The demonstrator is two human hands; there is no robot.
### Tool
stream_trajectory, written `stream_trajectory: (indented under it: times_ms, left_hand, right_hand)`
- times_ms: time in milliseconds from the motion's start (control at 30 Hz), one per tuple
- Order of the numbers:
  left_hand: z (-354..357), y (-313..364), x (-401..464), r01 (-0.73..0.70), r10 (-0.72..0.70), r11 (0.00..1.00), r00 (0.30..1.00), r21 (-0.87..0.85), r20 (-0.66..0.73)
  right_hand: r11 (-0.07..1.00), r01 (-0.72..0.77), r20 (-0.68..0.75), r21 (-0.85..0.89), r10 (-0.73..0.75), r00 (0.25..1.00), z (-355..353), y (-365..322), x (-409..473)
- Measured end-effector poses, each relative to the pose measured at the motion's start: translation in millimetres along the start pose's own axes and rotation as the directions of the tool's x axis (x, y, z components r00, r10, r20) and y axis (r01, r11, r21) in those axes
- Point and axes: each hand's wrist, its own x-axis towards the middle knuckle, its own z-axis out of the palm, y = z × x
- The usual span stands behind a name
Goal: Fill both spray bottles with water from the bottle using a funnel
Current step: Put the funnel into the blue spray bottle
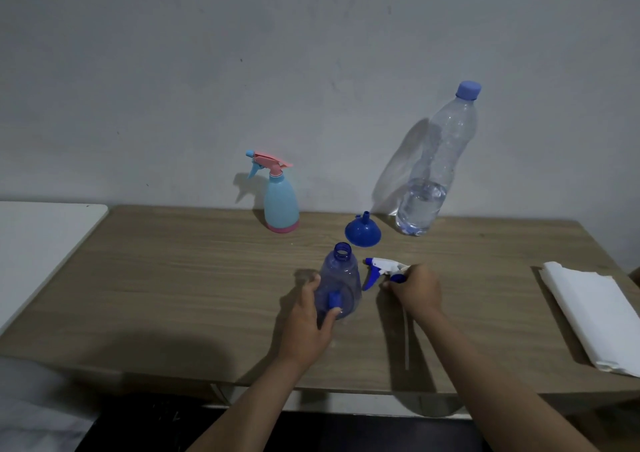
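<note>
My left hand (308, 316) grips a clear blue spray bottle (341, 278) that stands on the wooden table (173, 278) with its neck open. Just to its right, my right hand (414, 290) holds the white and blue spray head (379, 269) low over the table; its thin dip tube (408, 344) trails toward me. A blue funnel (362, 230) lies mouth down behind the bottle. The large clear water bottle (438, 164), capped in blue and about a third full, stands at the back right. A light blue spray bottle with a pink head (280, 202) stands at the back.
A folded white cloth or paper (599, 316) lies on the table's right end. A white surface (38, 243) adjoins the table on the left. A grey wall rises right behind the table.
</note>
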Motion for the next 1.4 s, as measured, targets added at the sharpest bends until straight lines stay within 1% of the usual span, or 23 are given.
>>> stream_trajectory:
  times_ms: [133,233,300,400,467,500,567,600,633,667,733,833,900,1000,1067,1100,1167,1233,1300,1367,1400]
  left_hand:
    - [-1.3,5.7,-1.0,0.034,-0.034,0.999,0.999,-0.022,0.001]
    - [-3.7,12.8,-0.2,0.051,-0.051,0.994,0.999,-0.092,0.003]
    - [-5.6,18.1,2.0,0.072,-0.073,0.987,0.997,-0.141,0.001]
    - [-8.0,27.3,7.6,0.105,-0.107,0.979,0.994,-0.175,-0.005]
    - [-9.0,32.3,12.2,0.114,-0.118,0.973,0.993,-0.201,-0.005]
    - [-9.3,34.1,14.7,0.112,-0.116,0.972,0.993,-0.206,-0.005]
    - [-9.5,35.0,18.7,0.102,-0.105,0.98,0.994,-0.17,-0.009]
    - [-9.5,34.6,19.7,0.1,-0.103,0.984,0.995,-0.149,-0.011]
    - [-9.4,34.1,20.1,0.1,-0.103,0.986,0.995,-0.136,-0.016]
    - [-8.1,32.5,20.3,0.103,-0.107,0.986,0.994,-0.131,-0.021]
    - [-4.8,29.2,20.3,0.107,-0.113,0.985,0.993,-0.138,-0.038]
    - [-0.3,25.6,20.3,0.096,-0.108,0.985,0.991,-0.146,-0.077]
    - [1.2,23.5,20.4,0.084,-0.098,0.986,0.991,-0.146,-0.094]
    - [2.7,19.4,21.7,0.076,-0.091,0.986,0.991,-0.146,-0.101]
    - [3.4,17.6,22.7,0.073,-0.087,0.989,0.991,-0.127,-0.106]
    - [3.3,17.5,22.5,0.072,-0.085,0.99,0.991,-0.12,-0.106]
    - [3.9,17.0,22.3,0.07,-0.083,0.99,0.991,-0.121,-0.106]
    - [4.2,17.0,21.9,0.075,-0.089,0.989,0.99,-0.131,-0.111]
    - [3.6,18.3,21.0,0.085,-0.099,0.987,0.99,-0.136,-0.101]
    - [1.4,20.9,19.4,0.093,-0.104,0.987,0.991,-0.132,-0.085]
    - [0.5,21.9,18.9,0.095,-0.106,0.986,0.991,-0.135,-0.083]
  right_hand:
    - [1.0,0.013,-0.002,0.024,-0.013,1.0,4.4,2.4,1.0]
    - [0.999,0.029,-0.031,-0.042,-0.03,0.999,-0.2,-1.3,2.8]
    - [0.997,0.074,-0.059,-0.019,-0.075,0.995,-5.8,-7.9,6.7]
    - [0.977,0.213,-0.071,0.015,-0.211,0.975,-12.2,-21.8,20.1]
    - [0.933,0.356,-0.028,-0.053,-0.358,0.933,-15.5,-35.3,34.7]
    - [0.89,0.438,0.014,-0.127,-0.44,0.898,-18.0,-43.7,43.7]
    - [0.748,0.586,0.159,-0.312,-0.567,0.808,-23.8,-64.6,63.4]
    - [0.662,0.644,0.252,-0.383,-0.596,0.762,-25.8,-76.0,73.5]
    - [0.586,0.686,0.346,-0.431,-0.595,0.726,-26.3,-86.2,84.3]
    - [0.524,0.712,0.435,-0.468,-0.564,0.702,-25.4,-95.3,95.0]
    - [0.4,0.737,0.578,-0.544,-0.458,0.675,-18.2,-109.4,114.6]
    - [0.234,0.765,0.702,-0.6,-0.306,0.643,-2.9,-122.7,131.2]
    - [0.192,0.786,0.743,-0.588,-0.255,0.619,5.4,-127.4,135.1]
    - [0.163,0.805,0.758,-0.571,-0.272,0.593,11.1,-132.9,140.4]
    - [0.182,0.821,0.751,-0.541,-0.336,0.569,4.7,-138.3,139.7]
    - [0.229,0.828,0.732,-0.512,-0.387,0.56,-1.3,-141.1,137.9]
    - [0.364,0.839,0.662,-0.406,-0.516,0.544,-19.9,-144.7,129.9]
    - [0.509,0.835,0.569,-0.21,-0.631,0.528,-44.3,-146.3,114.7]
    - [0.612,0.791,0.476,0.032,-0.705,0.526,-71.3,-145.2,92.4]
    - [0.661,0.702,0.372,0.264,-0.742,0.558,-93.9,-141.7,67.7]
    - [0.664,0.644,0.323,0.38,-0.748,0.581,-102.2,-139.1,55.2]
